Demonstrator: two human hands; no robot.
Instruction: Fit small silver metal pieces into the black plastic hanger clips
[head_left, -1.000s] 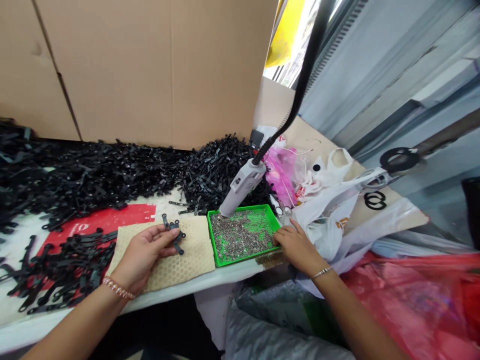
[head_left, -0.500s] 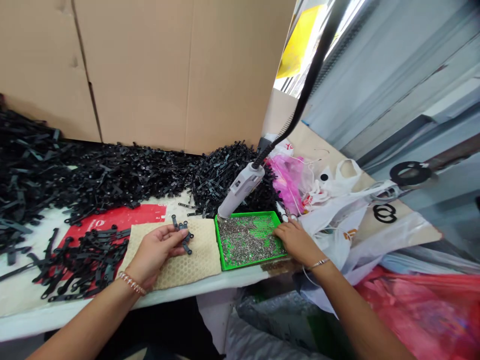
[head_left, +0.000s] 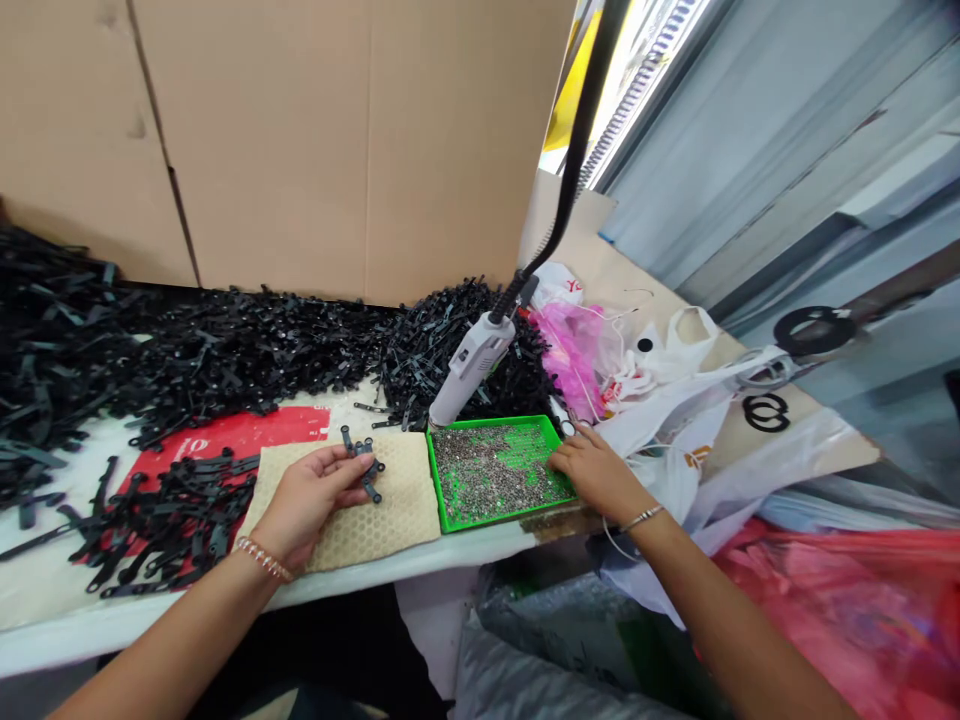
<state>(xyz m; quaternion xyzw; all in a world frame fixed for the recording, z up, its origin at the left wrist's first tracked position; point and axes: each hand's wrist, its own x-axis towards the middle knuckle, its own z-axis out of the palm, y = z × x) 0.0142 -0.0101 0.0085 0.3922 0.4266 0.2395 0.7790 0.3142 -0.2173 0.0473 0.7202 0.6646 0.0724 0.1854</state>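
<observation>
My left hand [head_left: 304, 497] rests on a tan honeycomb mat [head_left: 390, 510] and pinches a small stack of black plastic strips [head_left: 363, 462] between thumb and fingers. My right hand [head_left: 592, 472] lies on the right edge of a green tray [head_left: 559, 435] filled with small metal screws [head_left: 480, 472]; its fingers curl down into the tray and I cannot see anything in them. A grey electric screwdriver [head_left: 469, 365] on a black hanging cable stands tip-down at the tray's far left corner.
A long heap of black plastic strips [head_left: 225, 345] runs along a cardboard wall [head_left: 300, 140]. More strips [head_left: 157, 520] lie on a red sheet at left. Pink and white plastic bags [head_left: 637, 370] crowd the right side. A red bag [head_left: 862, 610] sits below the table edge.
The view has shifted slightly. My right hand has slid a little along the tray's right edge. My left hand keeps its grip on the strips.
</observation>
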